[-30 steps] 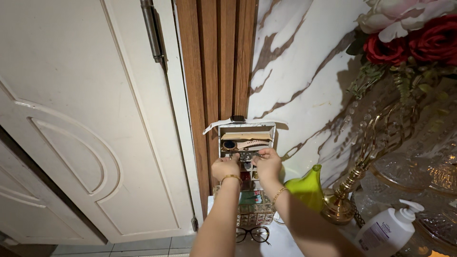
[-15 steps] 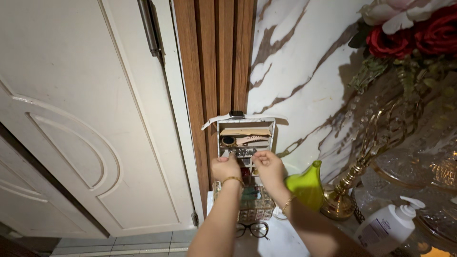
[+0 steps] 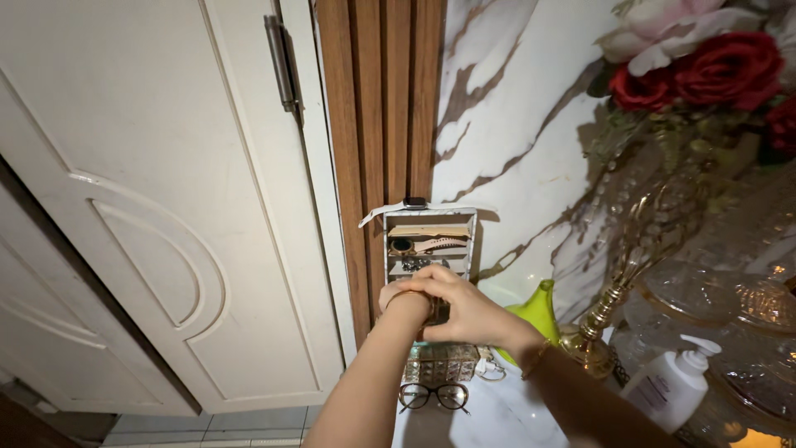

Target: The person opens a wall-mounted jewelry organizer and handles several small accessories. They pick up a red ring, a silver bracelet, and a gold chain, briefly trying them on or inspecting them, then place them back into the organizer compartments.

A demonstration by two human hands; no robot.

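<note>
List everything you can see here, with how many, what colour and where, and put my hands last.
door: one, white, left
wood slat panel: one, brown, centre
marble wall: one, white with brown veins, behind the counter
tiered organizer: one, white, against the wall
watch: one, white strap, on top of the organizer
crystal box: one, clear and gold, below the hands
eyeglasses: one pair, dark frame, on the counter
green vessel: one, lime, right of the hands
lotion pump bottle: one, white, lower right
flowers: red and pale pink, upper right
gold stand: one, right
left hand: gold bangle, before the organizer
right hand: over the left wrist
</note>
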